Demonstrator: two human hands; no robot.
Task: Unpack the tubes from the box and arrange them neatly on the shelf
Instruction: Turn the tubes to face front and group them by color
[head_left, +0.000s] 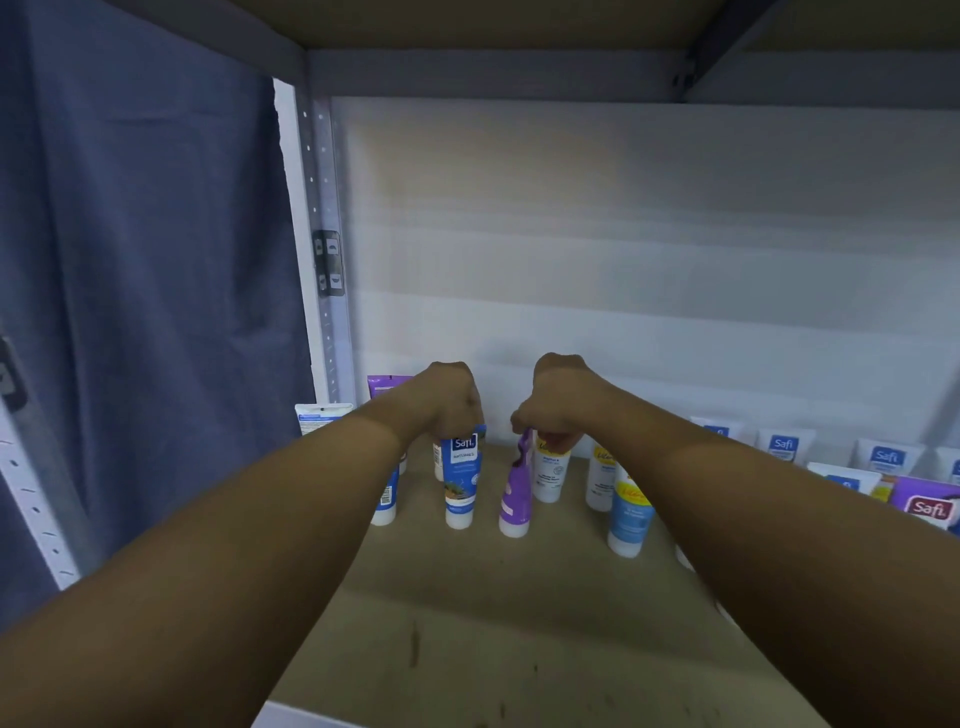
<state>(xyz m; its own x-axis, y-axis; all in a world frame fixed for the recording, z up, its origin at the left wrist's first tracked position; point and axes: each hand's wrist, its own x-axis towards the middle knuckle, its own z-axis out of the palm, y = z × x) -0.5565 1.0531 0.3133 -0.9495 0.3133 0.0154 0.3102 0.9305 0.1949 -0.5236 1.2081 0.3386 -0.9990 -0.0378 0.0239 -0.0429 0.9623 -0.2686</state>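
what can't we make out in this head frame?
- Box: none in the head view.
- Left hand fingers: curled behind the blue Safi tube; grip unclear.
- Right hand: which tube it pinches, purple tube or white one behind, unclear.
- Purple Safi pack: cut by right edge.
- Small print: blurred.

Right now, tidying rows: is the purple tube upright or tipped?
Upright: the purple tube stands cap-down on the shelf, the right hand pinching its top.
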